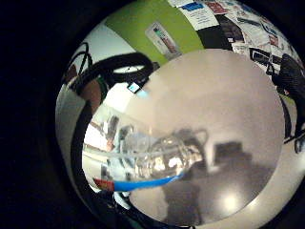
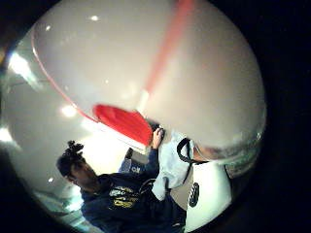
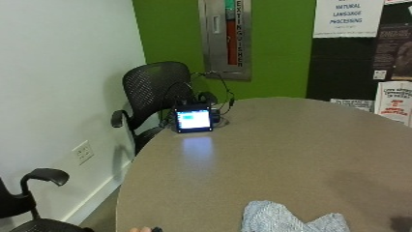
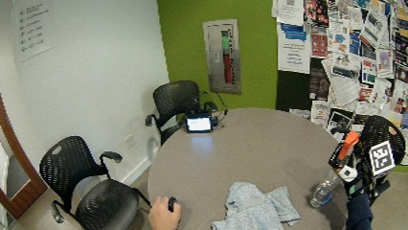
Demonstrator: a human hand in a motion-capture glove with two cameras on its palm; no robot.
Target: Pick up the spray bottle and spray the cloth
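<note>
Clear plastic spray bottle (image 4: 327, 189) with an orange trigger, gripped in the gloved right hand (image 4: 354, 171), is raised off the round table (image 4: 255, 148), right of the grey cloth (image 4: 256, 209).

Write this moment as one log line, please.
right hand: holds spray bottle, lifted | cloth: crumpled on table | spray: not seen

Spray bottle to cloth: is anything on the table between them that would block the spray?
Nothing visible does. The gloved right hand holds the spray bottle lifted beside the table's edge, and only bare table lies between it and the cloth.
</note>
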